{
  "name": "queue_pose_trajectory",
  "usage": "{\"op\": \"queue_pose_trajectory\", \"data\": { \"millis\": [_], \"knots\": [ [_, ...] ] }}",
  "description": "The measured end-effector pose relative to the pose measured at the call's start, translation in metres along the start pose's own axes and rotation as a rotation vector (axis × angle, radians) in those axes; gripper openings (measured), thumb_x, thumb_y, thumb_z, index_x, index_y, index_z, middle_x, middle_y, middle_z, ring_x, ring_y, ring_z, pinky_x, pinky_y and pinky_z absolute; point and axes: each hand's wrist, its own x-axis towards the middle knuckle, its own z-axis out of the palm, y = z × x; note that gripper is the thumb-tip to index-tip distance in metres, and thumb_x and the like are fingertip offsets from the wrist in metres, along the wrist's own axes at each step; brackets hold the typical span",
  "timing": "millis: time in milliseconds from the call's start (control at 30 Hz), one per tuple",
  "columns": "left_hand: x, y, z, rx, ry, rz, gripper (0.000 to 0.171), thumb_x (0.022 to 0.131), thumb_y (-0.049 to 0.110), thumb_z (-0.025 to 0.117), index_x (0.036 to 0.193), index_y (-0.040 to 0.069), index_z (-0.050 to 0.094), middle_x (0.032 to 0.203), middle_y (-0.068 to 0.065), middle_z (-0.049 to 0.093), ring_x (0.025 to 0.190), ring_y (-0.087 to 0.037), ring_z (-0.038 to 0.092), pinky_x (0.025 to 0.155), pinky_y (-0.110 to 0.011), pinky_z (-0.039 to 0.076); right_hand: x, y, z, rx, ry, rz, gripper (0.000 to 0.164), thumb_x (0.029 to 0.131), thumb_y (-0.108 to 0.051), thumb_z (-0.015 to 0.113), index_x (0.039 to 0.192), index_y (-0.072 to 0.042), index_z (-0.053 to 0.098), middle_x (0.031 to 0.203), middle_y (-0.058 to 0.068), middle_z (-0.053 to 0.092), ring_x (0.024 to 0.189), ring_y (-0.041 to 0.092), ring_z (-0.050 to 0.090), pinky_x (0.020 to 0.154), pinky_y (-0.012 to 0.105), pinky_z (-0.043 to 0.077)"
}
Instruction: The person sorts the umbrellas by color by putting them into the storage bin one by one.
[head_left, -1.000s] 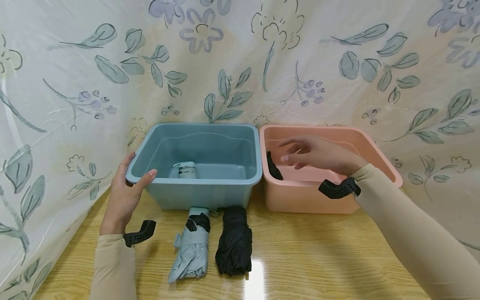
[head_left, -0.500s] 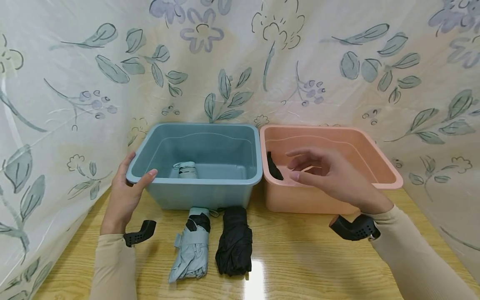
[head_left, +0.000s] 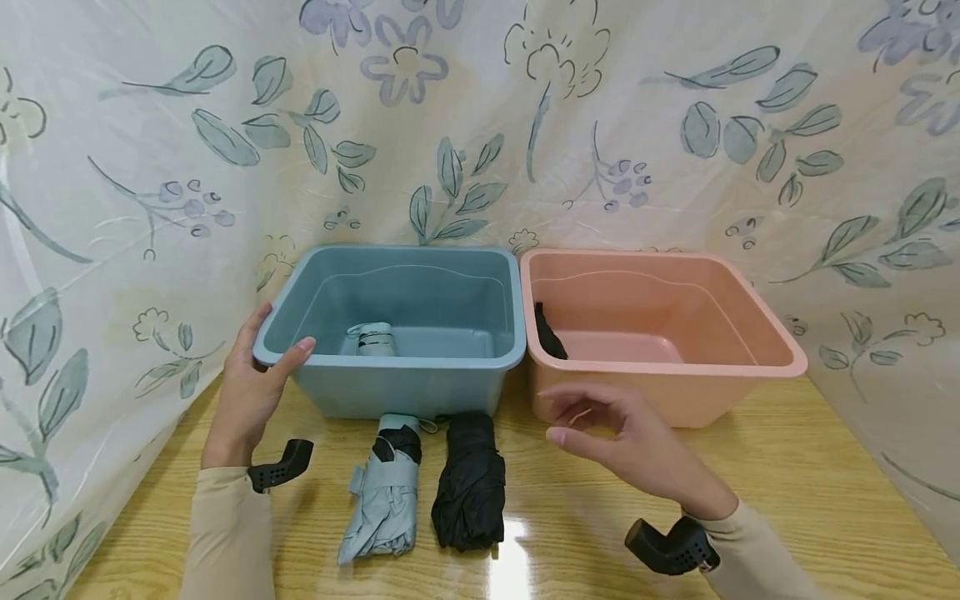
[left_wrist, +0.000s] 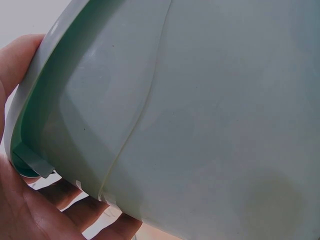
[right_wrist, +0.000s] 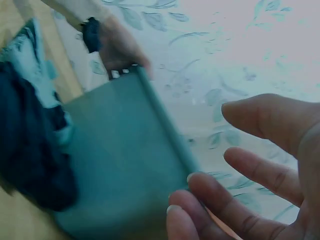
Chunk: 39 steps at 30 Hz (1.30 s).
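At the left front corner of the blue plastic bin point(head_left: 405, 390), my left hand point(head_left: 251, 400) grips the rim, thumb on top. The left wrist view shows its fingers bent beneath the bin's edge point(left_wrist: 30, 105). My right hand point(head_left: 626, 433) hovers before the pink bin point(head_left: 720, 385), fingers loosely bent and holding nothing. Nearest to it on the table lies a black folded umbrella point(head_left: 468, 492), beside a light blue folded umbrella point(head_left: 382, 504). Inside the blue bin shows part of a light blue cylindrical thing with a strap point(head_left: 375, 339). A slim black thing point(head_left: 550, 333) leans inside the pink bin, partly hidden.
Both bins stand side by side on a wooden table point(head_left: 600, 542), close to a floral curtain point(head_left: 480, 108) at the back. The curtain also runs along the left and right sides. Both umbrellas lie just in front of the blue bin.
My right hand has drawn back out of the pink bin, over its front rim, and come down toward me with nothing in it. My left hand stays on the blue bin's corner.
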Motion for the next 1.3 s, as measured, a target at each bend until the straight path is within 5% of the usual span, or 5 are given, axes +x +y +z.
{"op": "queue_pose_trajectory", "data": {
  "millis": [433,900,1133,1300],
  "knots": [
    [0.001,-0.001,0.000,-0.008,-0.001,-0.002,0.088,0.099,0.031,0.068,0.165,0.025,0.010,0.165,-0.017,0.018,0.146,-0.041,0.025,0.114,-0.061,0.024,-0.001,0.048,0.059,0.000,-0.145,0.179,0.047,0.094,-0.035,0.075,0.137,-0.021,0.064,0.116,0.010,0.058,0.103,0.032,0.059,0.085,0.039,0.054],
    [0.001,-0.001,0.002,-0.020,-0.006,0.010,0.087,0.099,0.029,0.068,0.164,0.024,0.011,0.164,-0.017,0.019,0.145,-0.040,0.026,0.114,-0.059,0.025,0.012,0.056,0.093,-0.062,-0.214,0.275,0.059,0.091,-0.046,0.075,0.144,-0.028,0.058,0.103,0.007,0.047,0.084,0.023,0.046,0.069,0.032,0.046],
    [0.001,-0.001,0.001,-0.010,0.001,0.008,0.087,0.099,0.030,0.068,0.164,0.024,0.011,0.164,-0.017,0.019,0.145,-0.041,0.025,0.114,-0.061,0.025,0.023,0.057,0.099,-0.090,-0.293,0.298,0.064,0.093,-0.052,0.070,0.150,-0.031,0.050,0.143,0.009,0.054,0.134,0.035,0.045,0.101,0.053,0.043],
    [0.001,-0.001,0.001,-0.010,0.000,0.005,0.088,0.099,0.030,0.068,0.165,0.024,0.010,0.164,-0.017,0.018,0.146,-0.042,0.025,0.114,-0.062,0.024,0.031,0.054,0.103,-0.132,-0.342,0.313,0.067,0.093,-0.052,0.070,0.152,-0.028,0.047,0.145,0.011,0.053,0.133,0.035,0.048,0.102,0.053,0.043]
  ]
}}
